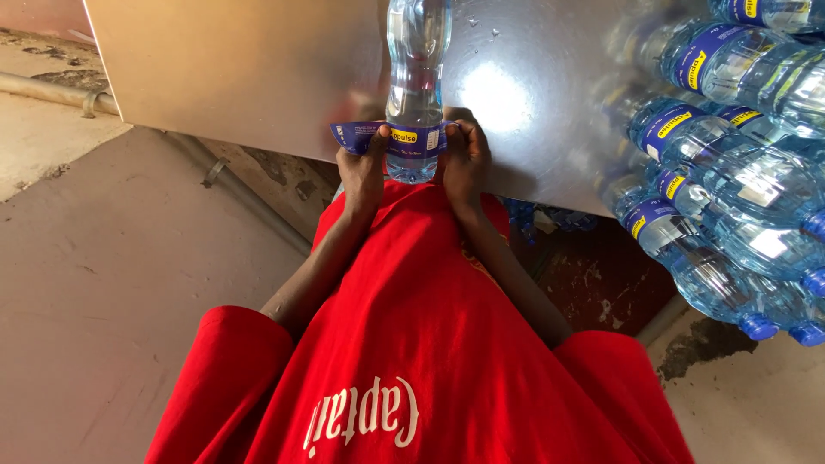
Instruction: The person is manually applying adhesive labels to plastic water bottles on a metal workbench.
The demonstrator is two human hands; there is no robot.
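A clear plastic water bottle (417,77) lies on a shiny metal table (258,69), its bottom end toward me at the table's near edge. A blue label strip (391,137) is wrapped across the bottle near that end. My left hand (365,172) pinches the label's loose left end, which sticks out past the bottle. My right hand (467,159) presses the label's right end against the bottle's side. Both hands sit at the table edge, just above my red shirt (412,344).
A pile of several labelled water bottles with blue caps (730,172) lies stacked on the right. A metal pipe (51,90) runs along the concrete floor (112,283) at the left. More blue items show under the table (550,219).
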